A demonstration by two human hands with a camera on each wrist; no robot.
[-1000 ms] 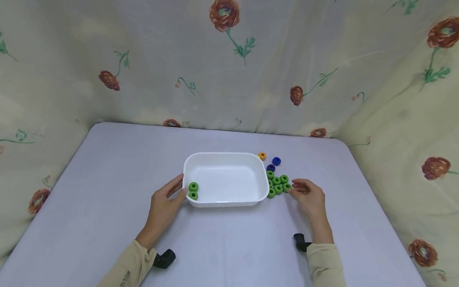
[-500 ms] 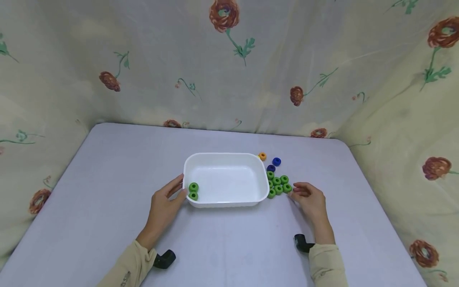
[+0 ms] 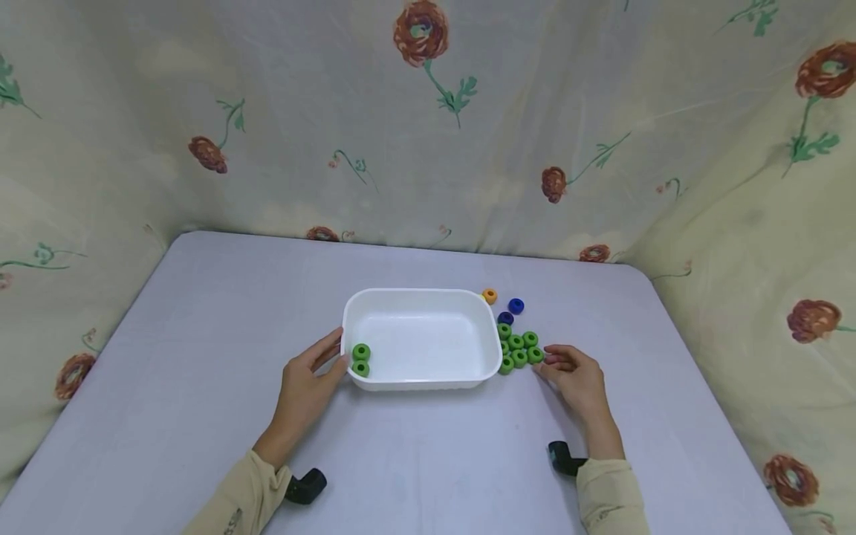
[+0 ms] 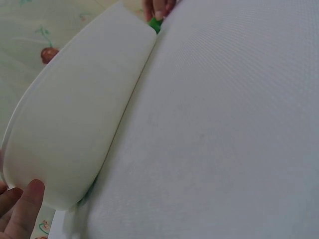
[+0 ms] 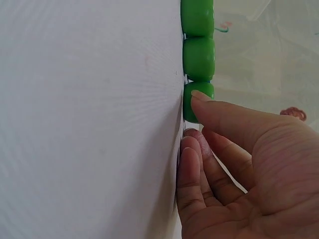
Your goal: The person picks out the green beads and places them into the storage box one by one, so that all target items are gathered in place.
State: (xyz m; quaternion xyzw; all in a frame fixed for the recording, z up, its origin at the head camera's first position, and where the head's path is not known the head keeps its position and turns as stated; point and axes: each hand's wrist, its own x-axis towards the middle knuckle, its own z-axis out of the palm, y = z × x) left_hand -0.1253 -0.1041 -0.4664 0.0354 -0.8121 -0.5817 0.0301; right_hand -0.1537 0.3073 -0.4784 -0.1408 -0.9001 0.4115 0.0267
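A white rectangular tray (image 3: 421, 342) stands mid-table with two green beads (image 3: 361, 351) inside its left end. My left hand (image 3: 310, 386) rests against that end, fingers and thumb spread at the rim; the left wrist view shows the thumb (image 4: 31, 199) on the outer wall. Several green beads with holes, such as the outermost bead (image 3: 536, 355), lie clustered off the tray's right end. Beside them is my right hand (image 3: 580, 386), fingers loosely bent. In the right wrist view its thumb (image 5: 224, 113) overlaps the nearest green bead (image 5: 192, 112), with the other fingers apart from it.
Two blue beads (image 3: 516, 305) and an orange bead (image 3: 490, 296) lie behind the green cluster. A yellow piece (image 3: 482, 297) peeks from behind the tray's back right corner. Black curved pieces (image 3: 307, 487) sit at both wrists. Flowered cloth (image 3: 428, 148) hangs behind the table.
My right hand has drawn slightly back from the green beads; its thumb has slid lower beside the outermost one. The left hand and tray stay put. The head view has tilted up slightly.
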